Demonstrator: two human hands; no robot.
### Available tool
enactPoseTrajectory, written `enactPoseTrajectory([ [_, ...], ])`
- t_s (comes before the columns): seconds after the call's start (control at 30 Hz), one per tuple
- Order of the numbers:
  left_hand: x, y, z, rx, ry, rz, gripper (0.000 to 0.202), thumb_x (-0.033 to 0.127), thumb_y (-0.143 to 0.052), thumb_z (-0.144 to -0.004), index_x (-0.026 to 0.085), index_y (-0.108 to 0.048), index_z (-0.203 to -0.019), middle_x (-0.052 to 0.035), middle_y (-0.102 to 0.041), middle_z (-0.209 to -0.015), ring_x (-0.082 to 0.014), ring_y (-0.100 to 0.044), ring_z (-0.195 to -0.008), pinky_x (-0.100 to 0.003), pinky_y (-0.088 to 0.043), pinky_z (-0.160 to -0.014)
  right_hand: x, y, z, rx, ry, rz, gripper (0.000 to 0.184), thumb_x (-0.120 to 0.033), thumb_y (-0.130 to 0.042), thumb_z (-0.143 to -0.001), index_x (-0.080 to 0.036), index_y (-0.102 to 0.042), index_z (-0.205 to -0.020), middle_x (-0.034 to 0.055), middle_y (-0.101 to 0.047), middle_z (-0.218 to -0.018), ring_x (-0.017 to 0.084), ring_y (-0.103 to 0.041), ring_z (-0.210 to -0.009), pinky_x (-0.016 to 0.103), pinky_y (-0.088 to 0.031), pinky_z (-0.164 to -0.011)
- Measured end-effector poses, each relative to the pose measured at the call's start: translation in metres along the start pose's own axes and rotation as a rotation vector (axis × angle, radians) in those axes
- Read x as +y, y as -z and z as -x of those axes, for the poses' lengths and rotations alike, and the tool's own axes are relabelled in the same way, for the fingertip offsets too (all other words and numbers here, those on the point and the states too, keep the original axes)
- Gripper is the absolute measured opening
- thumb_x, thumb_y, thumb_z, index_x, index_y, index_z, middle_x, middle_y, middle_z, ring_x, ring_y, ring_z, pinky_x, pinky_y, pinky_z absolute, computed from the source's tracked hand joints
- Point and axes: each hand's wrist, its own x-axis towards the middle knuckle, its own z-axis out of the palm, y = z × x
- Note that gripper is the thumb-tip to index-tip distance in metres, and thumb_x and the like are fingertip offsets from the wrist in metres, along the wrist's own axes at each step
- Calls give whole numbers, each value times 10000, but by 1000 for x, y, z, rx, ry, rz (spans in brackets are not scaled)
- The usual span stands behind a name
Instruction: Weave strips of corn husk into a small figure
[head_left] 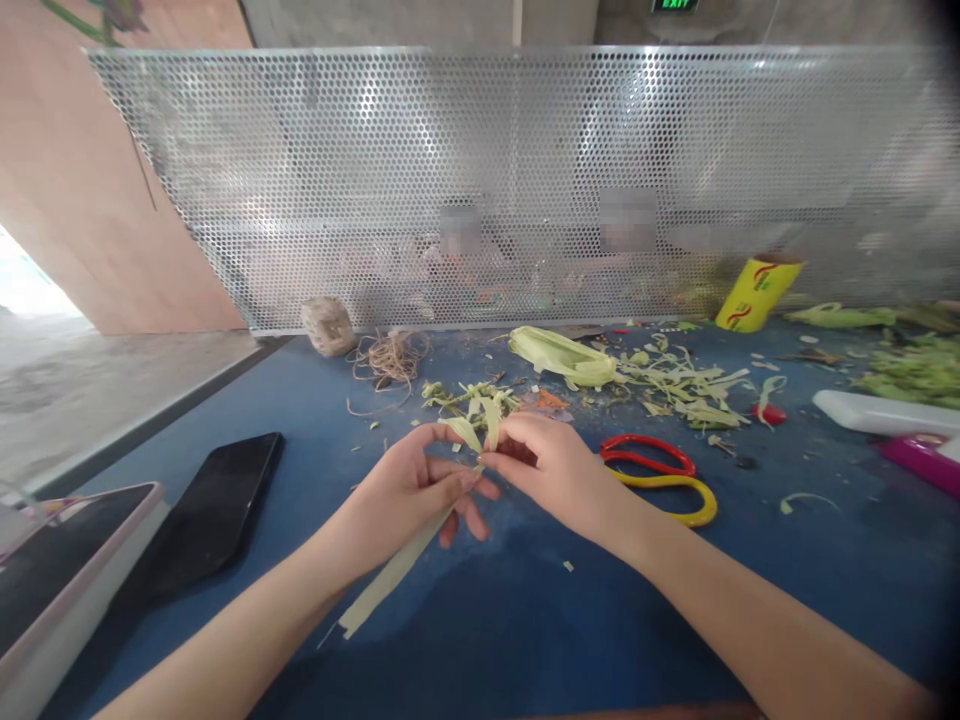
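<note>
Between my two hands is a pale green corn husk strip (401, 562), folded or knotted at its upper end. My left hand (420, 480) pinches it between thumb and fingers, and its long tail hangs down toward me. My right hand (544, 462) pinches the upper husk ends, which stick up in short leafy tips. The fingertips of both hands nearly meet there, so the fold itself is partly hidden. Just right of my right hand lie scissors (664, 480) with red and yellow handles, their blades hidden behind the hand.
A husk-covered corn cob (562, 357) and husk scraps (686, 385) lie behind my hands. Twine (390, 358) and a twine roll (328, 327) sit at the back left, a yellow tube (759, 292) at the back right. A black phone (217, 505) lies left; a perforated metal screen (480, 150) closes the far edge.
</note>
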Motion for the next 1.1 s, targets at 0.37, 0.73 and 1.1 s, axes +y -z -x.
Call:
enactPoseTrajectory([
  [0.37, 0, 1, -1, 79, 39, 102, 233, 243, -661, -682, 137, -583, -875, -65, -710, -762, -232, -676, -727, -201, -491, -439, 1, 0, -3, -70, -164, -369, 80, -189, -553, -741, -184, -498, -799, -17, -560, -733, 91, -540, -654, 200, -419, -568],
  [0.73, -9, -2, -5, 206, -16, -72, 147, 278, -650, -665, 134, -654, -690, -33, -685, -628, -238, -678, -684, -206, -500, -407, -3, -8, -1, 49, -158, -256, 103, -235, -543, -750, -177, -527, -666, -28, -532, -619, 90, -498, -574, 202, -375, -525],
  [1.1, -7, -3, -3, 226, 11, -30, 129, 276, -641, -678, 147, -648, -692, -14, -679, -617, -195, -677, -609, -168, -465, -401, -2, -10, 0, 88, -232, -349, 130, -294, -523, -766, -184, -489, -707, -32, -503, -616, 81, -472, -524, 195, -367, -484],
])
